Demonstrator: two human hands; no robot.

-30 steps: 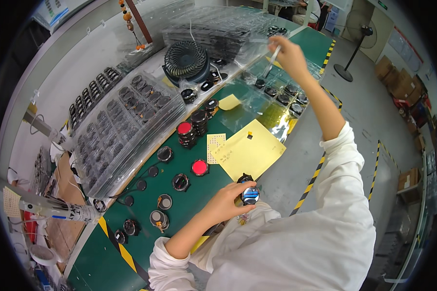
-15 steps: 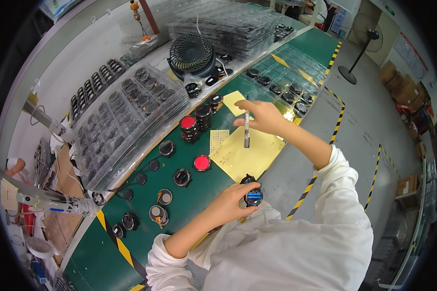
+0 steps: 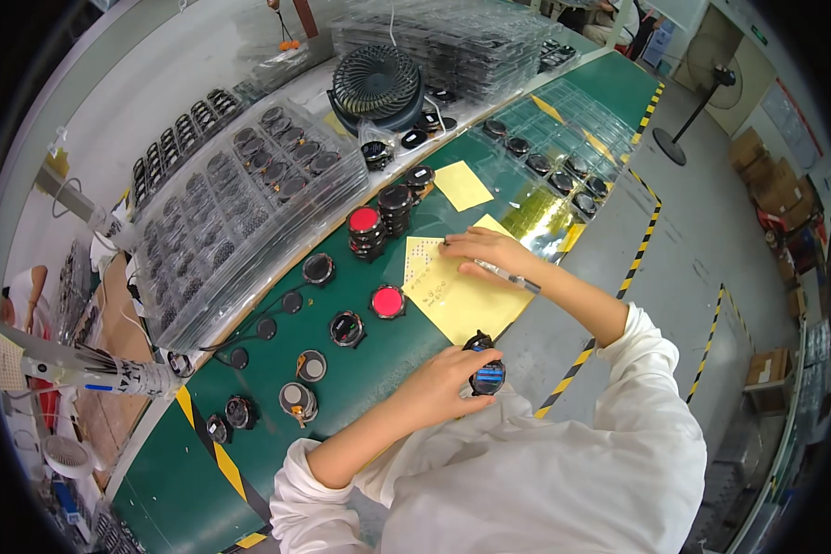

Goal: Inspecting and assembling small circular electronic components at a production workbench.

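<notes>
The green desk [image 3: 249, 443] runs diagonally from lower left to upper right, its near edge marked with yellow-and-black striped tape; beyond that edge lies grey floor. The far side of the desk is crowded by stacked clear trays [image 3: 240, 212] of small dark round parts, with more tray stacks at the top. A black desk fan [image 3: 376, 85] sits against those stacks. Open green surface remains mainly at the lower left corner and in a band between the trays and the near edge, broken by scattered round parts.

A yellow sheet [image 3: 466, 295] lies close to the near edge, a small dotted label sheet [image 3: 422, 261] on its left part. A second, smaller yellow note [image 3: 463, 186] lies further up the desk. Left of the sheet stand two stacks of round parts, one topped red [image 3: 365, 222], and a single red-topped disc [image 3: 388, 301] lies flat just beside the sheet.

The right hand [image 3: 485, 251] rests on the yellow sheet, its grip pinched around a slim pen [image 3: 508, 276] that lies angled toward the wrist, fingertips at the label sheet's edge.

The left hand [image 3: 443, 383] sits at the near edge of the desk, just below the yellow sheet, its grip closed over a small round device [image 3: 487, 377] with a lit blue face; the device is at the desk edge, against the white sleeve.
</notes>
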